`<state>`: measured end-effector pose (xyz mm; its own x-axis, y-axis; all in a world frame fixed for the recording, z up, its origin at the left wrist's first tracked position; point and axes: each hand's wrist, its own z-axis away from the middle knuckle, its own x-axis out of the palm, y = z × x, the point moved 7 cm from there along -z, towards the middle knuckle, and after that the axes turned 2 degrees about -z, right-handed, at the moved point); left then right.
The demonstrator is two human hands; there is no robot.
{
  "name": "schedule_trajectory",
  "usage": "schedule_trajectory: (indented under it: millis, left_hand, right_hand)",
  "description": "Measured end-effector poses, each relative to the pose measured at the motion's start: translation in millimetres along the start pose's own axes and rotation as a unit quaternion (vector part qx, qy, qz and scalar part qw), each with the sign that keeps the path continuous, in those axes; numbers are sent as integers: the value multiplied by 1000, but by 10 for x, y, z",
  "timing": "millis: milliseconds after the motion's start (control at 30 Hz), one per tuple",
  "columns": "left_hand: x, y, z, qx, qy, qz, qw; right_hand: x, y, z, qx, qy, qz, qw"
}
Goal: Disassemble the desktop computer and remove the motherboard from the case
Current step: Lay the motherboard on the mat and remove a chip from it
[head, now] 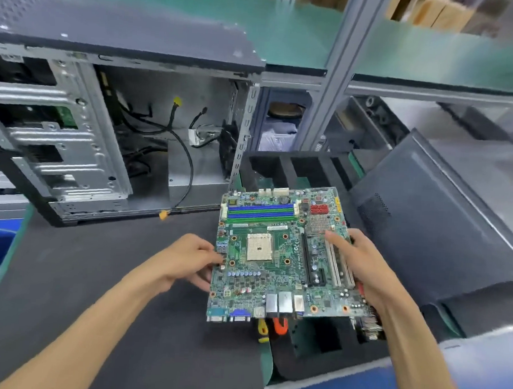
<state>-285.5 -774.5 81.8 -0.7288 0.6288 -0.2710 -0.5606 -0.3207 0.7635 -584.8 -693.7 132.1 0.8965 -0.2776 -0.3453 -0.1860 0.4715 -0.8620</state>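
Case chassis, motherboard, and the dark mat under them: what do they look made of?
Case chassis: looks like bare sheet steel, dull silver, with stamped ribs and punched holes.
Motherboard: green laminate board, glossy, with plastic slots and metal port shells.
Mat: dark grey, matte, probably rubber or foam; the look leaves it open.

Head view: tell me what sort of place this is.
Probably an electronics teardown or repair workstation: an opened case stands on a dark bench mat, both hands hold a bare motherboard, and a foam slotted tray sits behind it.
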Motion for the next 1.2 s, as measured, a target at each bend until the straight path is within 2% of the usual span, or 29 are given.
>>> schedule_trajectory:
  millis: [100, 267, 467, 567, 733, 900, 1200]
  left_hand:
    - [249, 210, -288, -5, -14, -7, 1000]
    - [325, 579, -738, 12, 56, 38, 998]
    - [368, 881, -1186, 3, 94, 111, 989]
    - [389, 918, -1344, -5, 99, 119, 988]
    - [296, 820, -1545, -20, 138, 42, 989]
    - [317, 800, -1706, -35, 145, 95, 984]
    - [347, 777, -1777, -29, 150, 116, 981]
  right_hand:
    - [-289, -70, -176, -13, 7, -32, 999]
    - [-600, -149, -651, -23, 62, -41, 997]
    - [-746, -377, -1256, -23, 46, -72, 996]
    - [-761, -549, -1513, -56, 29, -50, 997]
    - [-699, -745, -1915, -69, 23, -23, 997]
    - [-595, -855, -2141, -92, 38, 6, 995]
    - [-248, -1049, -2401, -131, 28, 141, 981]
